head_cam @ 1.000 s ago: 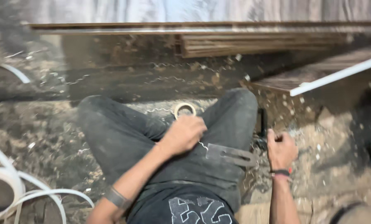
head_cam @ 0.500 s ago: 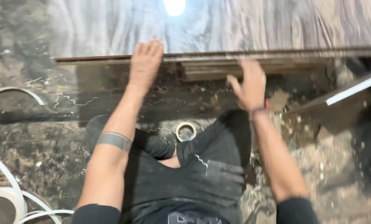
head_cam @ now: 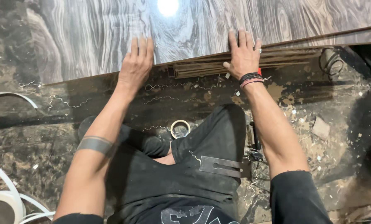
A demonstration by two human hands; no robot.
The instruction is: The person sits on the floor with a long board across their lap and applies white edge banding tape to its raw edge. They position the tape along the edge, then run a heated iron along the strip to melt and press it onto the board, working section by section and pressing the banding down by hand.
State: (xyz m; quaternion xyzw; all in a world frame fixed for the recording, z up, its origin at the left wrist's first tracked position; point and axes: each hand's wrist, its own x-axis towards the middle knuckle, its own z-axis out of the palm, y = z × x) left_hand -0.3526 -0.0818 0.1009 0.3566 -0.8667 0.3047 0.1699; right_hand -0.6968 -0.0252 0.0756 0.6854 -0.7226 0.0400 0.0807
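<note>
At the far left, loops of white edge-banding strip [head_cam: 5,199] lie coiled on the dusty floor [head_cam: 36,137]. Across the top runs a large laminate board [head_cam: 90,45] with a grey wood-grain face, glossy enough to mirror a ceiling light; its near edge slants from lower left to upper right. The left hand [head_cam: 136,66] lies flat on that edge, fingers [head_cam: 140,45] stretched straight and together, gripping nothing. Under the board's edge, between the two hands, a stack of thin brown strips [head_cam: 218,66] shows its ends. On the floor below, just beyond the crossed legs in dark trousers, sits a small roll of tape [head_cam: 180,128]; a flat metal scraper [head_cam: 220,166] rests on the right thigh. The right hand [head_cam: 244,56], with a ring and dark and red wristbands, presses palm down on the board's edge, fingers spread open, holding nothing. Sawdust and chips lie scattered to the right.

A second ago the hands were down by the lap; half a second ago they were reaching the board, and now both lie flat on it, which fills more of the view.
</note>
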